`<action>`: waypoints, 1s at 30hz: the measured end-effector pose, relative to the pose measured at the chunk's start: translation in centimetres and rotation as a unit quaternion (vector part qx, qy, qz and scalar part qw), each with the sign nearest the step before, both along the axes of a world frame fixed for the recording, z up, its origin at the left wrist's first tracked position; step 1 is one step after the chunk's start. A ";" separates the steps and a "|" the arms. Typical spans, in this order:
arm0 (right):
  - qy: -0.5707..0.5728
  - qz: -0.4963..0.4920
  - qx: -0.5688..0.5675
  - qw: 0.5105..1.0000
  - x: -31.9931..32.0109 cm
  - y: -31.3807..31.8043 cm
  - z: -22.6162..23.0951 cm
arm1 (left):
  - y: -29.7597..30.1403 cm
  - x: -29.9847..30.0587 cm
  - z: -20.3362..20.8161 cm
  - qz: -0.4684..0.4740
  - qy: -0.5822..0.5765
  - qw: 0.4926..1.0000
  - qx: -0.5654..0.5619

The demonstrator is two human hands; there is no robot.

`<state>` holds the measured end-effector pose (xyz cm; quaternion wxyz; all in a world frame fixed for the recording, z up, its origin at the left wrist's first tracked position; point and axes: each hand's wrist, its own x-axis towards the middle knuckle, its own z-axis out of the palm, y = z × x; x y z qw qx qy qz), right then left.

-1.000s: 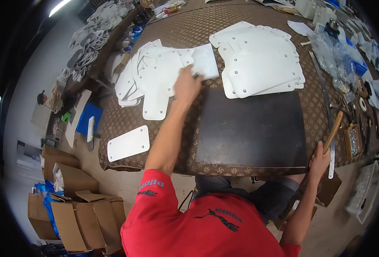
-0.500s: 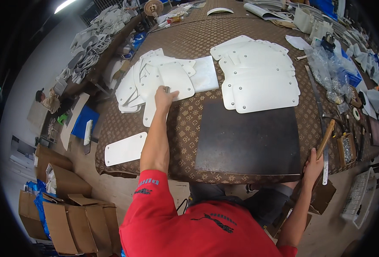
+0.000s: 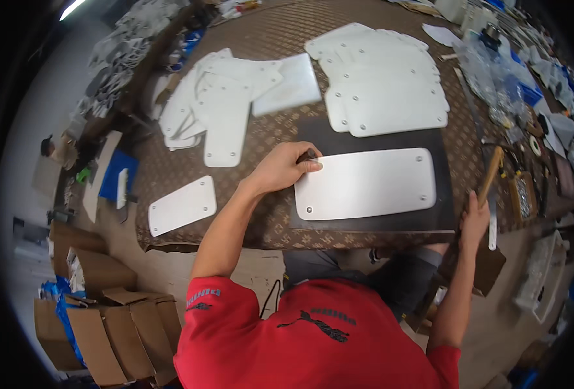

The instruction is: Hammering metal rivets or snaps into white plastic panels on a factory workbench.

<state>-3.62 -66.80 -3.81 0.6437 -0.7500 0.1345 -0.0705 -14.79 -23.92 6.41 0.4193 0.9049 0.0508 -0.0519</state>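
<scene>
Left hand (image 3: 285, 170) pinches the white plate (image 3: 366, 183) at its left edge on the dark mat (image 3: 442, 217), flush with the desk's (image 3: 261, 136) front edge; right hand (image 3: 473, 220) grips a wooden-handled tool (image 3: 491, 178).

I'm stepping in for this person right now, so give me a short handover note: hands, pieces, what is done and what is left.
Left hand: pinching the upper left corner of a white plate lying flat on the dark mat.
Right hand: holding a wooden-handled tool at the mat's right edge.
Done: one plate on the mat.
Left: two piles of white plates behind it, and one plate at the table's front left.
</scene>
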 end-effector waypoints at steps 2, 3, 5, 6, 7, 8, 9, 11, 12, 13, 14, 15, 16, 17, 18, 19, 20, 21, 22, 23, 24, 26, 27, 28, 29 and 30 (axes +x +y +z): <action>-0.025 0.023 -0.001 0.999 0.2 0.2 -0.4 | -0.4 0.8 -3.5 -0.024 -0.075 0.996 0.033; -0.023 0.016 -0.011 1.000 0.0 0.3 0.2 | -0.3 1.3 -5.2 -0.038 -0.156 0.984 0.078; -0.003 0.022 -0.003 1.000 -0.5 1.0 1.5 | -0.2 1.7 -6.8 -0.053 -0.234 0.964 0.115; 0.008 0.026 0.003 1.000 -0.7 1.1 1.8 | -0.1 1.7 -6.6 0.033 -0.171 0.985 0.006; 0.013 0.023 -0.002 1.000 -1.0 0.9 1.8 | 0.1 1.4 -6.4 0.119 -0.100 0.983 -0.102; 0.008 0.020 -0.006 1.000 -1.1 0.5 1.8 | 0.2 1.0 -6.2 0.205 -0.026 0.957 -0.205; 0.003 0.018 -0.011 1.000 -1.3 0.3 1.8 | 0.3 0.5 -6.1 0.205 -0.020 0.956 -0.209; 0.000 0.026 -0.017 1.000 -1.6 0.8 2.3 | 0.5 -0.7 -5.7 0.202 -0.131 0.928 -0.284; -0.006 0.042 0.000 0.999 -2.3 1.9 2.9 | 0.5 -1.3 -5.7 0.203 -0.187 0.907 -0.319; -0.011 0.056 0.017 0.998 -3.3 3.0 3.8 | 0.4 -1.7 -5.7 0.209 -0.184 0.905 -0.322; -0.016 0.069 0.035 0.997 -4.4 4.2 4.6 | 0.2 -1.9 -5.7 0.197 -0.182 0.915 -0.302; -0.014 0.070 0.030 0.997 -5.5 5.5 5.7 | 0.0 -2.0 -5.6 0.182 -0.180 0.924 -0.284; -0.009 0.120 -0.002 0.993 -6.6 7.0 6.9 | -0.2 -1.9 -5.6 0.165 -0.179 0.933 -0.265; -0.004 0.167 -0.032 0.985 -7.6 8.3 7.6 | -0.6 -1.8 -5.7 0.164 -0.179 0.932 -0.270; -0.021 0.201 -0.082 0.976 -8.6 9.5 7.8 | -1.1 -1.9 -5.9 0.158 -0.171 0.940 -0.250; -0.038 0.238 -0.131 0.962 -9.4 10.6 7.9 | -1.4 -2.0 -6.0 0.154 -0.164 0.947 -0.229; -0.045 0.277 -0.155 0.947 -10.3 11.3 7.7 | -1.7 -1.9 -6.0 0.148 -0.158 0.954 -0.209; -0.052 0.316 -0.179 0.930 -11.1 11.8 7.6 | -1.8 -1.7 -5.9 0.148 -0.162 0.952 -0.214; -0.055 0.322 -0.183 0.927 -11.6 12.2 8.2 | -1.8 -1.8 -5.9 0.137 -0.163 0.955 -0.207; -0.063 0.358 -0.194 0.911 -12.0 12.5 9.4 | -1.7 -1.9 -5.9 0.127 -0.165 0.957 -0.200; -0.071 0.395 -0.204 0.893 -12.1 12.7 11.0 | -1.6 -2.0 -6.0 0.118 -0.167 0.960 -0.192; -0.303 0.331 -0.326 0.832 -11.4 12.3 15.8 | -1.3 -2.5 -6.4 0.135 -0.173 0.957 -0.190; -0.315 0.352 -0.149 0.869 -11.2 10.6 18.8 | -1.3 -2.2 -6.5 0.123 -0.176 0.957 -0.196; -0.315 0.360 0.033 0.877 -11.2 9.4 20.8 | -1.3 -2.0 -6.6 0.112 -0.179 0.956 -0.202; -0.320 0.359 0.032 0.876 -10.9 9.8 20.9 | -1.4 -1.6 -6.5 0.110 -0.183 0.956 -0.201; -0.327 0.389 0.091 0.856 -10.3 10.8 21.0 | -1.4 -1.1 -6.6 0.102 -0.191 0.956 -0.197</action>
